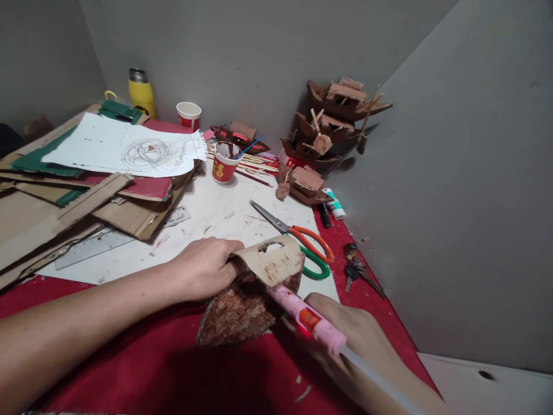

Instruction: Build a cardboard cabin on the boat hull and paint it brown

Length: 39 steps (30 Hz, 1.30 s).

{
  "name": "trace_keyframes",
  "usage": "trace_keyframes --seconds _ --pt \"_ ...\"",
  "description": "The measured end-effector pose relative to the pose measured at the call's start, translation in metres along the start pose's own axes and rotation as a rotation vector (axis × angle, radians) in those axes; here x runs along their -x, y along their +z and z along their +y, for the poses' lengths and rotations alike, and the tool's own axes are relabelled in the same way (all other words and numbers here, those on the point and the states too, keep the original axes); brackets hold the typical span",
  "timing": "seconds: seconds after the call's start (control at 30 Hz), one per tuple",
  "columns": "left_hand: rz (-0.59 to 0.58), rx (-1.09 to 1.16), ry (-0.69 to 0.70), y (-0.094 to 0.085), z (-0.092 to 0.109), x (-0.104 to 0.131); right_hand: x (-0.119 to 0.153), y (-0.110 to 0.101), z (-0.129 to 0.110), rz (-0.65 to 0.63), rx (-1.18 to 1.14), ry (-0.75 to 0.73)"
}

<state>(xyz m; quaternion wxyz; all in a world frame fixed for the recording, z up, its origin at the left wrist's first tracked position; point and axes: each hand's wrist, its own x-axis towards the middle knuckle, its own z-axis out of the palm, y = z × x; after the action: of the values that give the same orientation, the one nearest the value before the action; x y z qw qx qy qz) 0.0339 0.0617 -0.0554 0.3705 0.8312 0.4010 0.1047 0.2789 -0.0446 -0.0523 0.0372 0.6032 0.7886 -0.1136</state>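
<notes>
My left hand (209, 268) is closed on the left side of a brown cardboard boat (242, 311), which is tilted above the table. A curved tan cardboard piece (274, 262) with a cut-out hole lies over the boat's top. In my right hand (352, 334) is a pink hot glue gun (309, 317) with a glowing red light and a long clear glue stick in its back. The gun's front end meets the lower edge of the tan piece. Scissors (309, 236) with orange and green handles lie just behind the boat.
Several finished brown boats (341, 101) are stacked at the back right. A paint cup (225, 164) holds a blue brush beside thin sticks (257, 163). Cardboard sheets (129, 216), a scribbled paper (129, 144) and a ruler (90, 248) are on the left. Keys (354, 271) lie near the right edge.
</notes>
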Motion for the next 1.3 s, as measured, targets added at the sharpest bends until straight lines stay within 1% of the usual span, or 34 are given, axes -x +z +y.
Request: trace_keyframes --seconds 0.07,0.2,0.3,0.37,0.5,0.57,0.67,0.73,0.8,0.87,0.97,1.03,1.1,1.2,1.3 --pt "-0.002 -0.005 -0.003 0.000 0.000 0.000 0.000 0.001 -0.002 0.017 -0.003 -0.003" --pt "0.000 -0.018 -0.009 0.000 0.000 0.000 -0.001 0.003 -0.018 0.079 -0.011 -0.077" --pt "-0.010 -0.032 -0.018 0.000 0.002 0.000 -0.001 0.002 -0.023 0.081 -0.037 -0.122" --pt "-0.012 -0.035 -0.024 -0.001 0.003 0.001 0.000 0.002 -0.019 0.077 -0.035 -0.114" --pt "-0.013 -0.019 -0.025 0.000 0.002 0.001 0.004 0.003 0.000 0.036 0.008 -0.048" --pt "-0.016 -0.022 -0.023 0.000 0.002 0.001 0.006 0.004 0.003 0.021 0.028 -0.019" --pt "-0.008 -0.034 -0.017 0.000 0.001 0.001 0.005 0.003 -0.006 0.007 0.041 -0.060" --pt "-0.001 -0.043 -0.014 0.000 0.000 0.001 0.004 0.001 -0.016 0.006 -0.013 -0.130" --pt "-0.003 -0.048 -0.011 0.001 0.000 0.001 0.003 -0.001 -0.022 0.010 -0.074 -0.163" --pt "-0.006 -0.045 -0.010 0.001 0.001 0.002 0.002 -0.001 -0.020 0.026 -0.070 -0.124" --pt "-0.006 -0.045 -0.016 0.001 0.002 0.001 0.004 0.002 -0.006 0.028 0.002 -0.043" --pt "-0.013 -0.047 -0.022 0.000 0.003 0.001 0.006 0.004 0.003 0.034 0.016 -0.017" --pt "-0.018 -0.047 -0.022 0.000 0.003 0.000 0.007 0.005 0.007 0.052 0.025 0.005" --pt "-0.018 -0.064 -0.022 0.000 0.002 0.001 0.007 0.005 0.000 0.048 0.061 0.001" --pt "-0.014 -0.091 -0.019 0.000 0.002 0.001 0.006 0.006 -0.011 0.062 0.000 -0.027"
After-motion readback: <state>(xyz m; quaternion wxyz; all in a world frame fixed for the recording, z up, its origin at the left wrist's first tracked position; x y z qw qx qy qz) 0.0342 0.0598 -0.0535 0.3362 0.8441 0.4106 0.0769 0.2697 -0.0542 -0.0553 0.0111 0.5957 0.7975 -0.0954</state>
